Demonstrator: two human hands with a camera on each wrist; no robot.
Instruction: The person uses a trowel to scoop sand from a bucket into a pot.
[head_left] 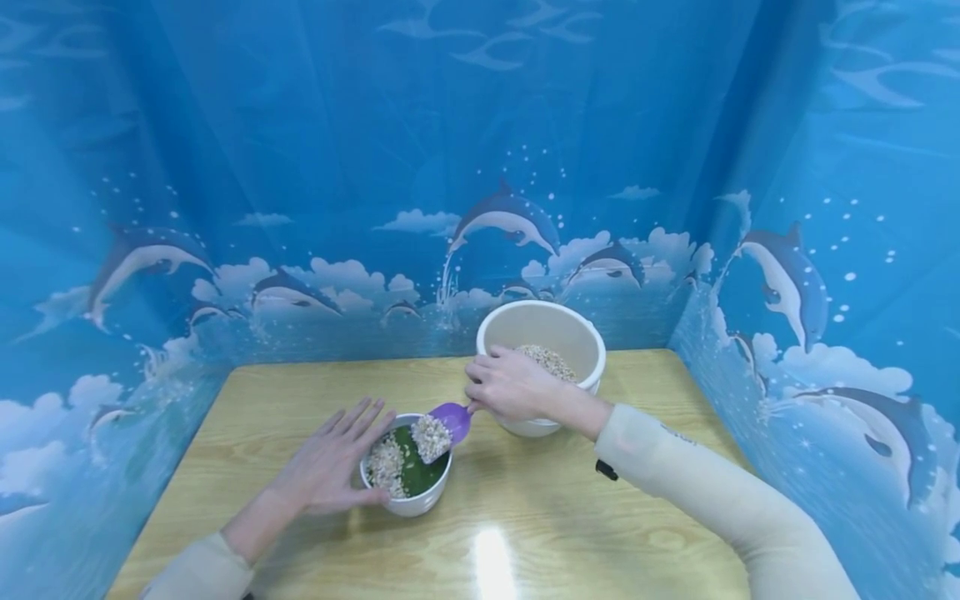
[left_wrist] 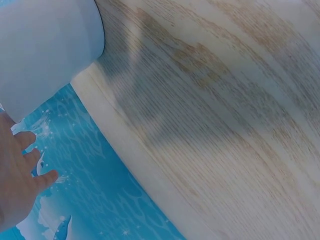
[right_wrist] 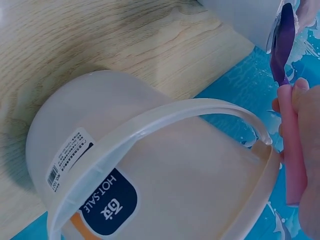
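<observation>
My right hand [head_left: 513, 385] grips the pink handle [right_wrist: 292, 145] of a small purple scoop [head_left: 454, 419], reaching across the near side of a white bucket [head_left: 540, 312]. The scoop's tip lies over a white bowl [head_left: 420, 505], and pale grains [head_left: 432, 435] spill at its front. Inside the bowl, similar grains cover the left part of a green bottom. My left hand [head_left: 330, 462] has its fingers spread straight, thumb and fingertips at the bowl's left rim. In the left wrist view the hand [left_wrist: 20, 185] shows beside the bowl's white wall [left_wrist: 47, 55].
More pale grains [head_left: 549, 360] lie in the bucket, whose handle [right_wrist: 165, 117] hangs down its side. Both vessels stand on a wood-grain table [head_left: 600, 525]. A blue dolphin-print curtain [head_left: 420, 167] surrounds the table's back and sides.
</observation>
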